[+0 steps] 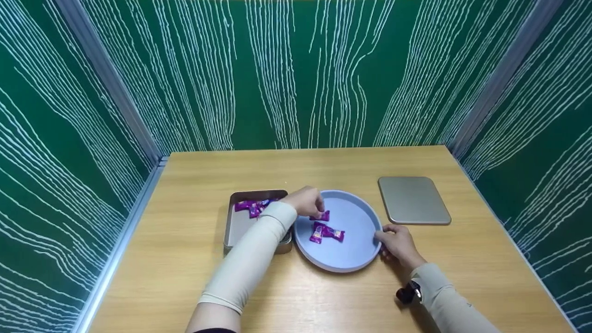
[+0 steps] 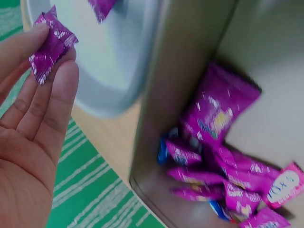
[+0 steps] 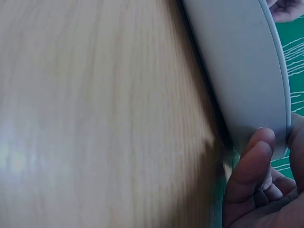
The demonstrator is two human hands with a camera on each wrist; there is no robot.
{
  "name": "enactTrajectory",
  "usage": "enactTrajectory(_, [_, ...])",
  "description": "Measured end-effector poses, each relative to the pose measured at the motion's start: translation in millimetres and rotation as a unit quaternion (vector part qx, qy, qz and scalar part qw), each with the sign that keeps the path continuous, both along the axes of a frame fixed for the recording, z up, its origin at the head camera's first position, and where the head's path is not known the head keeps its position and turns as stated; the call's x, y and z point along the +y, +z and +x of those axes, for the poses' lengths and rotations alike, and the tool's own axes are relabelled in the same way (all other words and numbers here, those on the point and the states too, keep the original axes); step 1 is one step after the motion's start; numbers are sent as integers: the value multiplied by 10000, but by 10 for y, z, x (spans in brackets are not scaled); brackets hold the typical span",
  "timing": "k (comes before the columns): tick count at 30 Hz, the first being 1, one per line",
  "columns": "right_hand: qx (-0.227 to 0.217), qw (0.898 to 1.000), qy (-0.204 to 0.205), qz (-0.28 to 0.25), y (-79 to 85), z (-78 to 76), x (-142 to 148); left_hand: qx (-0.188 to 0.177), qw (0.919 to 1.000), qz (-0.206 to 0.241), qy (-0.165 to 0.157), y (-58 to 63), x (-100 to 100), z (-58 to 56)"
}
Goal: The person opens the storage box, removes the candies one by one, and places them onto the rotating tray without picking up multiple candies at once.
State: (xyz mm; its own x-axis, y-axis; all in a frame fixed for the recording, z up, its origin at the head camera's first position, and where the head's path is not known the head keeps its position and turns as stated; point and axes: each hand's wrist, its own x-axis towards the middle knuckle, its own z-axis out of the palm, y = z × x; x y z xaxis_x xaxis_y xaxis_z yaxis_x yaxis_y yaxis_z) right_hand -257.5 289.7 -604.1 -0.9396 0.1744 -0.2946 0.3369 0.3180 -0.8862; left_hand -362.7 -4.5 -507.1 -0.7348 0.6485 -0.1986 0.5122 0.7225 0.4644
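Note:
My left hand (image 1: pixel 304 201) is over the left part of a round pale-blue tray (image 1: pixel 356 247). Between thumb and fingers it pinches a purple wrapped candy (image 2: pixel 52 45). Beneath it, a few more purple wrapped candies (image 1: pixel 334 233) lie on the tray. At the tray's right side, my right hand (image 1: pixel 400 243) grips the rim, thumb on top and fingers against the outer wall (image 3: pixel 247 66). Left of the tray stands an open metal tin (image 1: pixel 235 229), partly hidden by my left forearm. Several purple candies (image 2: pixel 218 104) lie inside it, one with a pink label end.
A flat rectangular metal lid (image 1: pixel 414 200) lies on the wooden table (image 1: pixel 323 300), right of the tray and behind my right hand. Green panels with white streaks (image 1: pixel 323 74) stand behind the table and at both sides. A dark device sits on my right wrist.

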Motion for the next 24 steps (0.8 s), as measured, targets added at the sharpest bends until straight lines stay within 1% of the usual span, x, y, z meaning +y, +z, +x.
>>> enactTrajectory(4, [26,10000,-22,-51,1,11,-5,122,9998,-115,-80,-79,123,26])
enactTrajectory(9, [-37,10000,-33,-50,5,3,7,110,9997,-162,-115,-141,220,50])
enactTrajectory(15, [-32,10000,-40,-57,15,4,-5,141,9989,-356,-260,-211,263,65])
enactTrajectory(22, [94,9999,-24,-117,20,20,-14,421,9972,-529,-317,-267,283,65])
enactTrajectory(24, [67,9999,-18,-105,20,22,-8,421,9971,-555,-304,-270,283,67])
